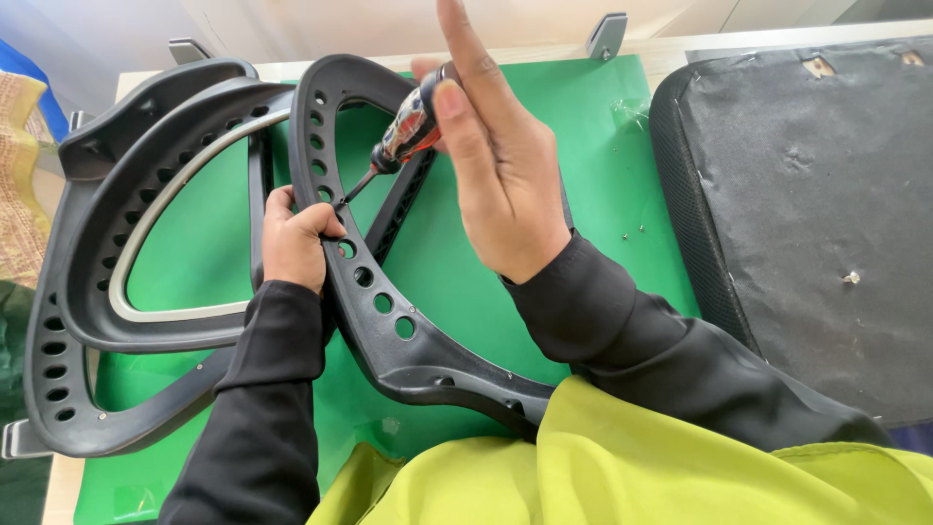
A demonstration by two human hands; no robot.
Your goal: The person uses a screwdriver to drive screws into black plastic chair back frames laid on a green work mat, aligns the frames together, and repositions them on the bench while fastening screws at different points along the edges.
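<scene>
My left hand (294, 239) grips the rim of a black plastic chair frame part (374, 301) with a row of round holes, held tilted over the green mat (603, 165). My right hand (496, 160) holds a red and black screwdriver (406, 131) between thumb and palm, with the other fingers stretched upward. The screwdriver's tip points down at one of the holes, just above my left hand's fingers. Both arms wear black sleeves.
A second black curved chair frame (107, 253) with a grey inner band lies on the mat at the left. A black padded seat cushion (826, 214), underside up, lies at the right. Small screws (634, 231) lie on the mat. Yellow-green cloth (603, 467) covers the near edge.
</scene>
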